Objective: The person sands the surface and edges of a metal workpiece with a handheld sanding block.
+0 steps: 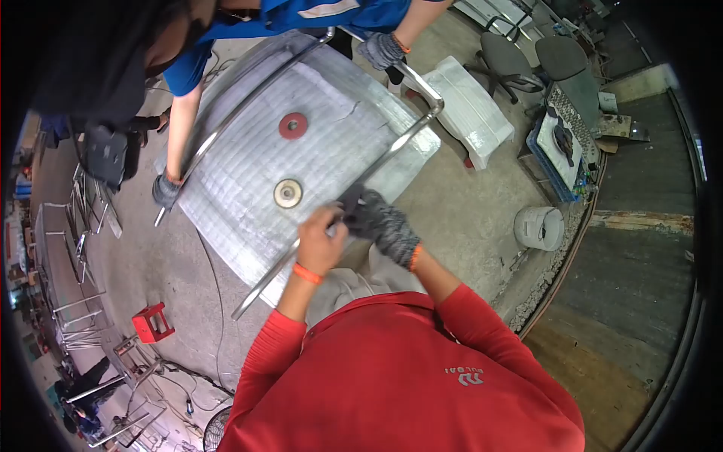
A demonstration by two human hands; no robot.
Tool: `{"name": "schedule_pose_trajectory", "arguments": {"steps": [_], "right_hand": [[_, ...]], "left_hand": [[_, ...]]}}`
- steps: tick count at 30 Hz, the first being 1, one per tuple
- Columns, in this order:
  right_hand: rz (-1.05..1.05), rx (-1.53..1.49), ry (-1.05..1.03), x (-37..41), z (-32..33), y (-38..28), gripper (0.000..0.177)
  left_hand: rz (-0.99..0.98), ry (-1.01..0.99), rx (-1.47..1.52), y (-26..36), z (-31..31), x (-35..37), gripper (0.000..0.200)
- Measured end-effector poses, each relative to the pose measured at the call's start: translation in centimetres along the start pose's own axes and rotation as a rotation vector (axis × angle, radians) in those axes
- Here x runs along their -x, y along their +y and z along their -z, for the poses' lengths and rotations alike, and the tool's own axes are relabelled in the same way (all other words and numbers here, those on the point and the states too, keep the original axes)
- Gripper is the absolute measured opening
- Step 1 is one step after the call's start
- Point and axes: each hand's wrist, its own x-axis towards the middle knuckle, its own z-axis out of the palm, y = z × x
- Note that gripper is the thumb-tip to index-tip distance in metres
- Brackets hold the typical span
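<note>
A bent shiny metal tube frame [403, 143] lies over a table covered in pale padded wrap [233, 169]. My right hand [384, 230], in a grey knitted glove with an orange cuff, closes at the near tube on a dark piece of sheet or cloth [350, 199]. My left hand [322, 239] is bare, with an orange band at the wrist. Its fingers are curled together beside the glove, over the tube; what they pinch is hidden and a little blurred. A red disc [293, 126] and a pale disc with a brown centre [288, 193] lie between the frame's two long tubes.
Across the table, a person in blue grips the frame with gloved hands [382, 51]. Right are a wrapped stool [471, 113], office chairs [512, 60] and a white bucket [539, 228]. A red stool [153, 322], floor cable [218, 301] and metal frames [83, 316] are left.
</note>
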Motion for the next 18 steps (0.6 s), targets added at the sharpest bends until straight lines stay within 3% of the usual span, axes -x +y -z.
{"name": "schedule_pose_trajectory", "arguments": {"steps": [1, 2, 4, 6, 7, 8, 9, 10, 11, 12, 14, 15, 16, 17, 18], "right_hand": [[0.076, 0.155, -0.019, -1.1, -2.0, 1.7, 0.05], [0.079, 0.155, -0.02, -1.1, -3.8, 1.7, 0.05], [0.21, 0.505, -0.025, -0.1, -6.9, 1.9, 0.044], [0.27, 0.651, -0.077, 0.8, -8.7, 3.8, 0.043], [0.387, 0.853, -0.119, 0.7, -8.7, 5.7, 0.044], [0.518, 1.046, -0.14, 0.6, -8.8, 7.6, 0.046], [0.51, 1.047, -0.151, 0.9, -10.0, 8.4, 0.046], [0.381, 0.517, -0.189, 1.4, -11.4, 9.4, 0.049], [-0.158, -0.233, -0.309, 1.7, -11.6, 9.7, 0.052], [-0.678, -0.988, -0.014, 2.1, -12.8, 8.2, 0.056], [-0.747, -0.814, -0.056, 2.3, -11.7, 8.5, 0.058], [-0.774, -0.616, 0.006, 2.6, -12.4, 6.9, 0.059], [-0.814, -0.418, 0.061, 2.9, -13.0, 5.3, 0.061], [-0.811, -0.415, 0.067, 2.7, -12.1, 5.8, 0.061], [-0.608, -0.213, -0.032, 2.2, -10.1, 7.1, 0.062]], "left_hand": [[-0.066, -0.073, -0.067, -0.3, 0.3, 1.5, 0.018], [-0.042, -0.088, -0.072, -0.7, 1.1, 2.6, 0.019], [-0.005, -0.102, -0.079, -0.9, 2.8, 4.1, 0.021], [0.323, 0.008, 0.128, -1.5, 4.7, 5.5, 0.026], [0.336, 0.018, 0.123, -2.1, 5.3, 6.2, 0.026], [0.247, 0.086, -0.092, -2.8, 5.6, 7.0, 0.029], [0.154, 0.149, -0.305, -3.4, 5.7, 7.8, 0.033], [0.125, 0.163, -0.285, -4.1, 6.0, 8.4, 0.044], [0.137, 0.166, -0.282, -4.7, 6.3, 9.2, 0.044], [0.248, 0.146, -0.169, -4.9, 6.7, 9.8, 0.047], [0.579, -0.003, 0.118, -4.5, 8.4, 10.5, 0.064], [0.581, -0.003, 0.121, -5.0, 9.1, 11.1, 0.064], [0.447, -0.052, 0.045, -5.6, 9.6, 11.8, 0.072], [0.31, -0.101, -0.031, -6.4, 10.2, 12.5, 0.08], [0.307, -0.174, -0.105, -7.7, 10.9, 13.1, 0.094]]}}
